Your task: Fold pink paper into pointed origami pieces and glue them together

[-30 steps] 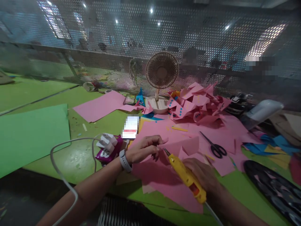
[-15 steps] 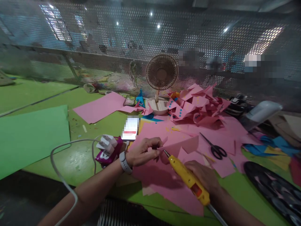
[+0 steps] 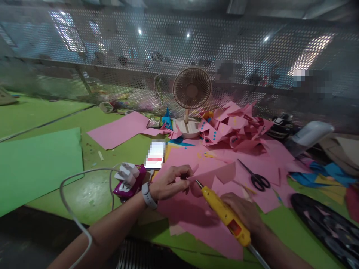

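Observation:
My left hand [image 3: 172, 183], with a pale watch on its wrist, pinches the edge of a folded piece of pink paper [image 3: 215, 175] between thumb and fingers. Closed around a yellow glue gun [image 3: 220, 209] is my right hand [image 3: 242, 209]. The gun's metal tip points up and left, close to the pinched paper edge; whether it touches cannot be made out. A glue stick [image 3: 256, 254] sticks out of the gun's rear end. Under both hands lie overlapping sheets of pink paper [image 3: 196, 220].
Black scissors [image 3: 259, 182] lie right of the paper. Beyond stand a small fan [image 3: 192, 89] and a heap of folded pink pieces [image 3: 235, 125]. Left are a lit phone [image 3: 155, 155], a white plug [image 3: 127, 173] with a looping cable, and a green sheet [image 3: 42, 166]. A black tray [image 3: 316, 220] sits right.
The camera view has shifted slightly. Both hands, the glue gun and the pinched paper keep nearly the same positions.

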A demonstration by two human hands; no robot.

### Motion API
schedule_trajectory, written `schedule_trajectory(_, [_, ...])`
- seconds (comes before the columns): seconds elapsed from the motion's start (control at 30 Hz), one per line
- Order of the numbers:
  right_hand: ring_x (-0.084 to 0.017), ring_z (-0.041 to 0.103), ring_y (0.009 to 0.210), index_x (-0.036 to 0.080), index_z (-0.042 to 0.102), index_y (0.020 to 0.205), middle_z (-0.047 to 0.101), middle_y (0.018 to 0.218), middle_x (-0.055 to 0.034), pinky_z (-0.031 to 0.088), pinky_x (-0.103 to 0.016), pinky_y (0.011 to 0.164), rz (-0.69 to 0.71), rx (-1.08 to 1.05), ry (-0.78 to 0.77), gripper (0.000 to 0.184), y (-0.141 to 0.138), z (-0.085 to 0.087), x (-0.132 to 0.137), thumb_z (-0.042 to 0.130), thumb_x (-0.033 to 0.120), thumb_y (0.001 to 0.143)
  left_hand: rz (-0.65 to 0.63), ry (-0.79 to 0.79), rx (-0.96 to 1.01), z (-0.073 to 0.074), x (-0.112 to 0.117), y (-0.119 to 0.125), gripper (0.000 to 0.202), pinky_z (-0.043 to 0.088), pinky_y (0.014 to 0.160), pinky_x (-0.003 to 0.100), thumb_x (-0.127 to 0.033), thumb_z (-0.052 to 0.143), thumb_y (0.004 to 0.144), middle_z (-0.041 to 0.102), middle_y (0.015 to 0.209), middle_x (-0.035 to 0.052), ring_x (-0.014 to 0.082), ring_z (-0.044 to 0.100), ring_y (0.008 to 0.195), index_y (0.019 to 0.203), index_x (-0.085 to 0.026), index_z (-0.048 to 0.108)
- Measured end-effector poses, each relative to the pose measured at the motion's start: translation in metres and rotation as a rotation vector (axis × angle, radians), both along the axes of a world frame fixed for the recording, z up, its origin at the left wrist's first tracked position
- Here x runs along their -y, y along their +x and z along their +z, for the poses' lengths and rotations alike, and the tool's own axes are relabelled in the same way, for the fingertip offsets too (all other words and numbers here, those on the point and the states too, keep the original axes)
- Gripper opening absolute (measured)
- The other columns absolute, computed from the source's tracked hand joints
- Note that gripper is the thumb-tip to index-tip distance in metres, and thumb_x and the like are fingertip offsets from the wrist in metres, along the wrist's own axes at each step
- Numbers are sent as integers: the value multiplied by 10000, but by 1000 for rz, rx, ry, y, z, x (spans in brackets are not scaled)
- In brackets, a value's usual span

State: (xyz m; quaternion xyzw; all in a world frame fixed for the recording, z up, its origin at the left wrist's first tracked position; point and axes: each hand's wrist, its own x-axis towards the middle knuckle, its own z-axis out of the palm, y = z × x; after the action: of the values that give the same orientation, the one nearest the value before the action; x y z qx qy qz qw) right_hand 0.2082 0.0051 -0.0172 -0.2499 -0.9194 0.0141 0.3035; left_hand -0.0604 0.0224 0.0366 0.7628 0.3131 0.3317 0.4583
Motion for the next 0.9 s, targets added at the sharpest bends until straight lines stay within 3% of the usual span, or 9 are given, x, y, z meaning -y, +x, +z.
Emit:
schedule_trajectory(0.3, [-154, 628, 684, 202, 523, 905, 650, 787, -65, 488, -225, 531, 6, 14, -61, 138, 0, -4, -1, 394, 210, 855, 16, 26, -17, 4, 2, 2, 154, 427, 605, 244, -264, 446, 851, 594, 712, 37, 112, 533, 620, 776, -147, 513])
schedule_trajectory(0.5, [-162, 618, 678, 201, 509, 861, 628, 774, -62, 475, -238, 530, -86, -38, -49, 135, -8, 3, 9, 374, 195, 857, 14, 45, -28, 4, 3, 2, 144, 418, 613, 244, -245, 443, 848, 590, 714, 34, 112, 526, 623, 770, -146, 511])
schedule_trajectory(0.73, [-155, 621, 648, 197, 520, 883, 634, 756, -59, 478, -221, 504, 12, -31, -5, 106, -3, -2, 0, 420, 198, 849, 33, 70, -52, 5, 3, 4, 146, 404, 600, 241, -239, 443, 850, 567, 669, 16, 110, 513, 605, 767, -148, 520])
schedule_trajectory(0.9, [-159, 619, 630, 210, 519, 858, 637, 746, -51, 469, -230, 480, -52, -24, -47, 89, -4, -4, 2, 436, 234, 834, 32, 82, -52, 5, 3, 4, 158, 406, 604, 239, -252, 439, 855, 567, 671, 11, 108, 511, 604, 763, -152, 521])
